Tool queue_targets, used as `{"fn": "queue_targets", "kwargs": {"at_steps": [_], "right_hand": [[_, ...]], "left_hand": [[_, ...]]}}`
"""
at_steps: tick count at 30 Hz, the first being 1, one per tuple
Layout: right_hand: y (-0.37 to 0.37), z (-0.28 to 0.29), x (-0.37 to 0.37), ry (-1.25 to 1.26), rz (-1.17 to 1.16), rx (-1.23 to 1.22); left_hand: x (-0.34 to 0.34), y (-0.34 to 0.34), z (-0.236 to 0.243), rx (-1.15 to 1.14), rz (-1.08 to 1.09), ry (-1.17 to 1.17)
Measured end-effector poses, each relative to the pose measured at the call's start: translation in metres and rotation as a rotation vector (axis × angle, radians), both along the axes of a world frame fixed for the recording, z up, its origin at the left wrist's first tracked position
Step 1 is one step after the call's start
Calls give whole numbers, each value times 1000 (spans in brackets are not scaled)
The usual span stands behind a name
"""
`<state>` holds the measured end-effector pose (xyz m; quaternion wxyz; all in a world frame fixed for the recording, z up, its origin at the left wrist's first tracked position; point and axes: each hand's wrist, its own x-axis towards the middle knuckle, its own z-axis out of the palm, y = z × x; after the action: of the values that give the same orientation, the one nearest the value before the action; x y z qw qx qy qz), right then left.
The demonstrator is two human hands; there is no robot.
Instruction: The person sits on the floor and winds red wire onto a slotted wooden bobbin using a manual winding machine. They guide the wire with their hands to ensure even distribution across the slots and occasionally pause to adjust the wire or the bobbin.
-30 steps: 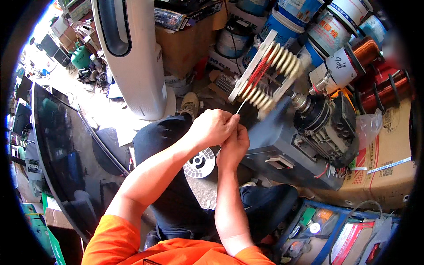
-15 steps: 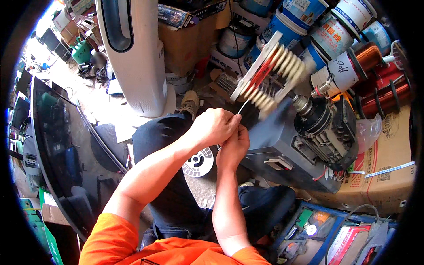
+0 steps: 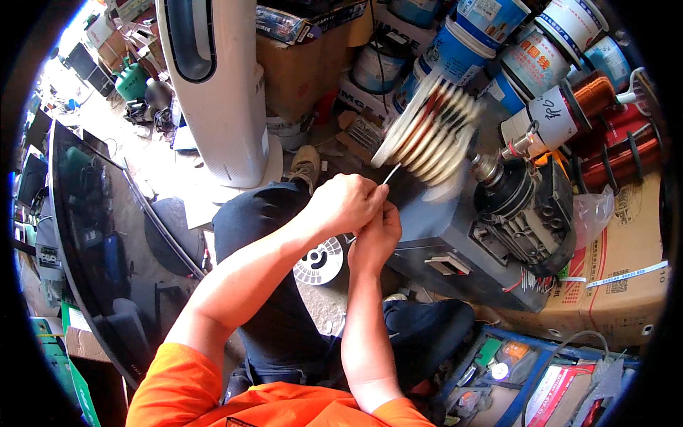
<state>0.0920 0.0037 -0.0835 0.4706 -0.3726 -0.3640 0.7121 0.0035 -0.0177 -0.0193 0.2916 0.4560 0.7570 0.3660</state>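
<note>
One left hand (image 3: 343, 205), one right hand (image 3: 379, 233), both closed around one thin white wire (image 3: 391, 174); wire extending up toward one blurred ribbed reel (image 3: 432, 135); one dark motor (image 3: 526, 213) beside reel, one white disc (image 3: 331, 265) below hands

We wear a bright orange shirt (image 3: 299, 404) with short sleeves (image 3: 174, 377) and a small dark-edged mark (image 3: 240, 422) behind our bare fingers (image 3: 373, 193), dark blue trousers (image 3: 265, 213), and a tan shoe (image 3: 305, 164) ahead-left of them.
</note>
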Motion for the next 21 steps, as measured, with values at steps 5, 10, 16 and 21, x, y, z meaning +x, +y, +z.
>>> {"fn": "queue_targets", "kwargs": {"at_steps": [5, 10, 16, 21], "right_hand": [[0, 2, 0, 4, 5, -12], [-1, 5, -3, 21, -16, -25], [1, 1, 0, -10, 11, 9], [-1, 3, 0, -25, 20, -22]], "left_hand": [[0, 1, -3, 6, 0, 50], [0, 1, -5, 27, 0, 71], [-1, 1, 2, -20, -10, 53], [-1, 0, -3, 12, -3, 54]]}}
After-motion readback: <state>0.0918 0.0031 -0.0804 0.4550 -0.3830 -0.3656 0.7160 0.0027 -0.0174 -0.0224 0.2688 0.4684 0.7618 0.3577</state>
